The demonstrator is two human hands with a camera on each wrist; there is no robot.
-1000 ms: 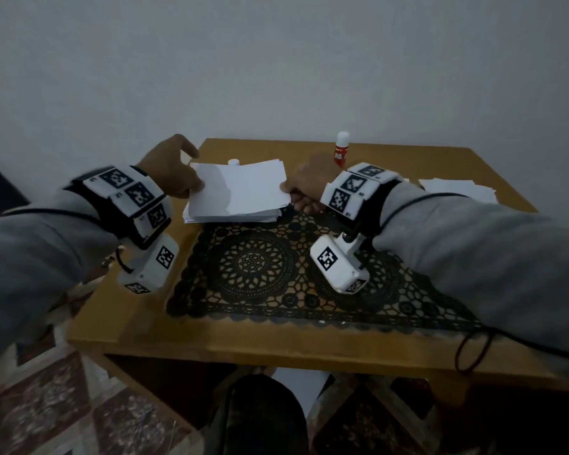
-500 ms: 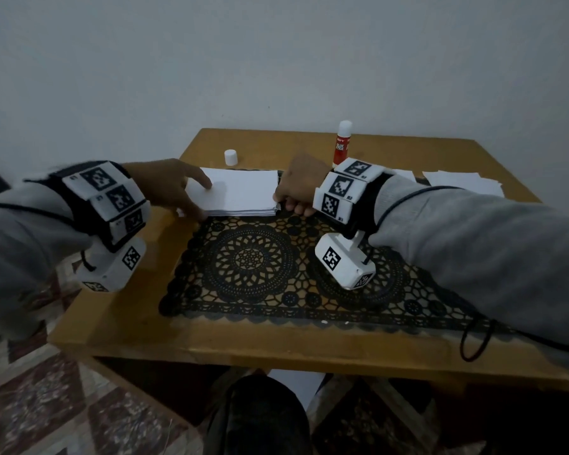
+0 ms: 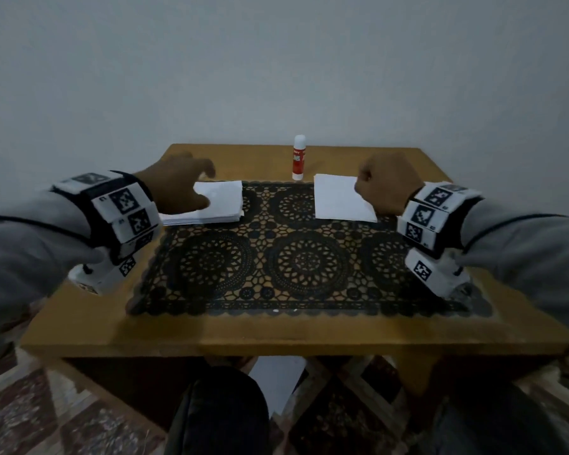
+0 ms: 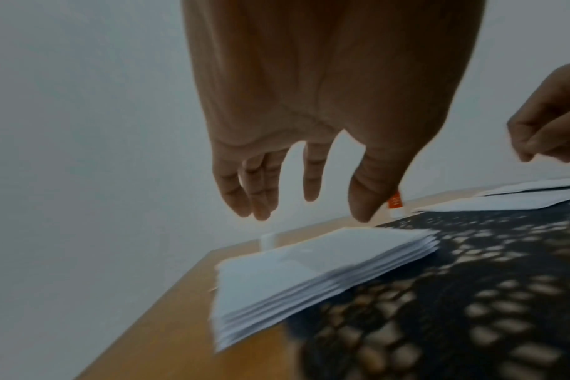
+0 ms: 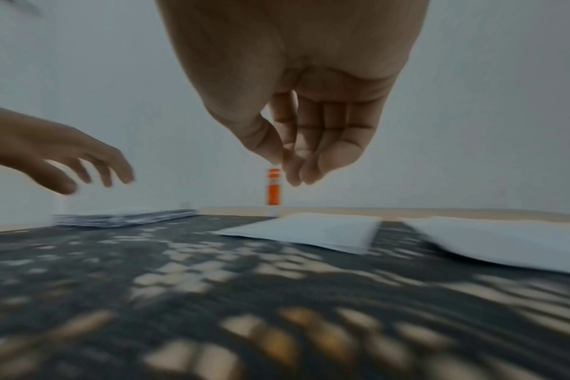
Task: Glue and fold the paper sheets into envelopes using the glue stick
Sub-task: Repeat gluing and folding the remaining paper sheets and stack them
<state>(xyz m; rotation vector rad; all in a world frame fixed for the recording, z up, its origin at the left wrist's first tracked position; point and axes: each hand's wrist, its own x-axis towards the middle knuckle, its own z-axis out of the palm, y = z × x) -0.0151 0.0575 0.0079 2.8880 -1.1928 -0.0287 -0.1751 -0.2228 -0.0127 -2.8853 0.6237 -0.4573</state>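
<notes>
A stack of white paper sheets lies at the back left of the black lace mat. My left hand hovers just above the stack, fingers straight and spread, holding nothing. A folded white sheet lies flat at the back right of the mat. My right hand hangs above its right edge, thumb against curled fingertips, with nothing in it. The red and white glue stick stands upright behind the mat, between my hands.
More white paper lies right of the folded sheet. A small white cap sits on the wooden table behind the stack. A grey wall stands close behind the table. My knees are under its front edge.
My right hand has let go of the stack's right edge and swung right, over the folded sheet. My left hand has lifted off the stack, which now lies flat.
</notes>
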